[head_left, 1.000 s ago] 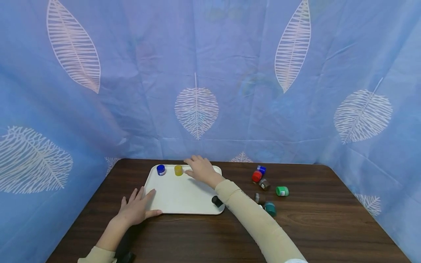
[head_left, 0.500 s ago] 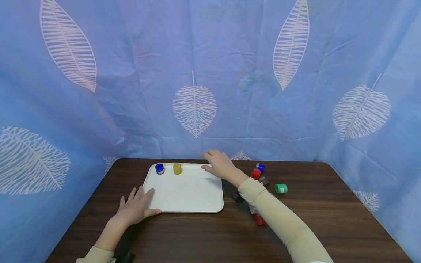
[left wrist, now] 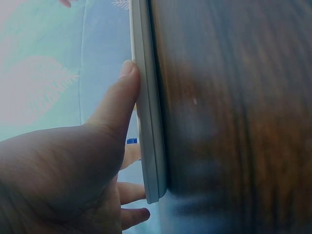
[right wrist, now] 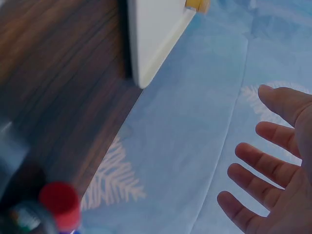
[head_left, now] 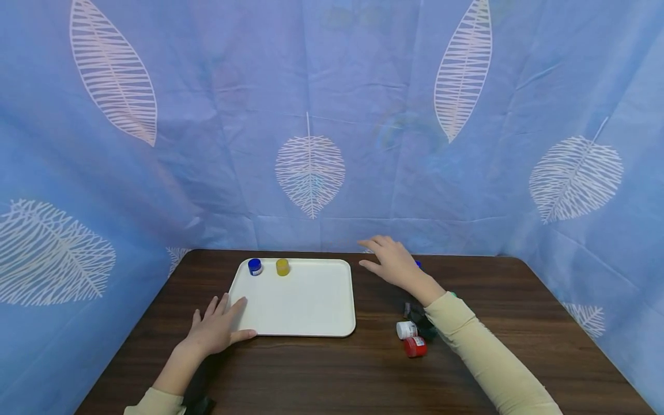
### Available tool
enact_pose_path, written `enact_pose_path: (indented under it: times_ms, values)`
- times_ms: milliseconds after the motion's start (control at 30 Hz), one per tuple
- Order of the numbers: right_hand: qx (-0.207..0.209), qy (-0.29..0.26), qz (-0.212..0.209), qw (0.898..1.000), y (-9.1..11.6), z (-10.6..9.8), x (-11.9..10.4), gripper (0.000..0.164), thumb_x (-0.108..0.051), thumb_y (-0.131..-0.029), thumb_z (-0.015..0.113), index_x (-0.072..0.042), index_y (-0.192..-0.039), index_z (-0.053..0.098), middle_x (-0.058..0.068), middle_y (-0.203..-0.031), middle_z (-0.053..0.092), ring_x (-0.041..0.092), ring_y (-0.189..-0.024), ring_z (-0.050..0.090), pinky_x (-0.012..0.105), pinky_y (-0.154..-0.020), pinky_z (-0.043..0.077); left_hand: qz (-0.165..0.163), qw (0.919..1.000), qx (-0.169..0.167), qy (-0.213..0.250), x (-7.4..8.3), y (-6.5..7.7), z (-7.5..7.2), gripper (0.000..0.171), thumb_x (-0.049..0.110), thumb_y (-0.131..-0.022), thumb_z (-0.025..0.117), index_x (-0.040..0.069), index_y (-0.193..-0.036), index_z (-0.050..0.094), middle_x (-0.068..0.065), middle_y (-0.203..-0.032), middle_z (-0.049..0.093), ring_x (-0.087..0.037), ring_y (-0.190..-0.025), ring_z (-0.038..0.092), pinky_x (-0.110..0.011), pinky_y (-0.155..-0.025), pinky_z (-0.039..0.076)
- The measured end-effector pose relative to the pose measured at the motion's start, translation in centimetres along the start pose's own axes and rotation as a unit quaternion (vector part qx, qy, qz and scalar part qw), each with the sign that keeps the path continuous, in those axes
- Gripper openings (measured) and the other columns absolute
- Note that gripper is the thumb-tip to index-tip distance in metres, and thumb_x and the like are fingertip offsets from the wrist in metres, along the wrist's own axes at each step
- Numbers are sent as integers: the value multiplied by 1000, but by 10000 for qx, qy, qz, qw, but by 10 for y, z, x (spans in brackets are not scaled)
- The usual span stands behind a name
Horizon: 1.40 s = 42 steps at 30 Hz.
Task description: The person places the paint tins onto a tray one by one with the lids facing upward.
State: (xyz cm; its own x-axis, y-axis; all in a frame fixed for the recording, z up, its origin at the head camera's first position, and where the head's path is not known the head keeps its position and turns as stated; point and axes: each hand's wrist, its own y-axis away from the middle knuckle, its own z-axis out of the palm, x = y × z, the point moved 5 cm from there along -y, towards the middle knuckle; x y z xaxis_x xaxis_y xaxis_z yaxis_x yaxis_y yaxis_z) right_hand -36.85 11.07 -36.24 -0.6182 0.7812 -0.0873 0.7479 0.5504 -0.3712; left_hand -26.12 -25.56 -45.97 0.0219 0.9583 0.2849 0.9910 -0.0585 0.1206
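A white rectangular tray (head_left: 295, 305) lies on the dark wooden table, a small blue jar (head_left: 255, 267) and a small yellow jar (head_left: 282, 267) standing along its far side. My left hand (head_left: 212, 331) rests at the tray's front left corner with fingers spread; in the left wrist view its thumb (left wrist: 127, 78) lies along the tray's edge. Past the tray's right side, my right hand (head_left: 394, 265) is held in the air. Its fingers are apart and relaxed, with nothing in them, as the right wrist view also shows.
On the table at right lie a white jar (head_left: 407, 329) and a red jar (head_left: 415, 347), beside dark objects partly covered by my right forearm. Another red-topped jar (right wrist: 60, 205) shows in the right wrist view. A blue leaf-print curtain (head_left: 363, 173) hangs behind the table.
My right hand has moved right, from beside the yellow jar to beyond the tray, its forearm now covering several jars. The left hand, tray and both jars on it stay put.
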Motion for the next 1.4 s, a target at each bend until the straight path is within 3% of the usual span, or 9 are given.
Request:
enact_pose_path:
  times_ms: [367, 667, 967, 1400]
  values:
    - [-13, -160, 281, 9995, 53, -17, 36, 50, -34, -91, 68, -12, -135, 57, 15, -128, 61, 39, -118, 56, 61, -95, 45, -10, 10000, -3, 1, 0, 2, 0, 94, 69, -80, 62, 10, -149, 37, -35, -155, 22, -59, -142, 15, -81, -104, 10]
    - [-38, -365, 797, 9961, 96, -22, 66, 48, -28, -91, 69, -7, -133, 58, 18, -129, 60, 42, -120, 54, 66, -94, 43, 9, 10000, -5, 38, 0, 2, 2, 94, 68, -80, 63, 11, -149, 38, -35, -155, 22, -59, -142, 15, -81, -104, 10]
    - [-61, -413, 1219, 9917, 131, -16, 91, 49, -23, -90, 70, -4, -133, 57, 23, -129, 58, 46, -117, 52, 67, -92, 42, -40, 9999, -88, 61, 1, 1, 2, 94, 69, -79, 63, 11, -150, 37, -35, -155, 21, -58, -142, 14, -81, -104, 10]
    - [-638, -505, 1732, 9815, 158, 2, 123, 53, -22, -86, 73, 0, -131, 57, 30, -130, 54, 54, -117, 47, 72, -86, 40, -36, 9999, -117, 3, 0, -2, 1, 96, 70, -80, 61, 11, -150, 36, -34, -156, 20, -58, -142, 14, -81, -104, 9]
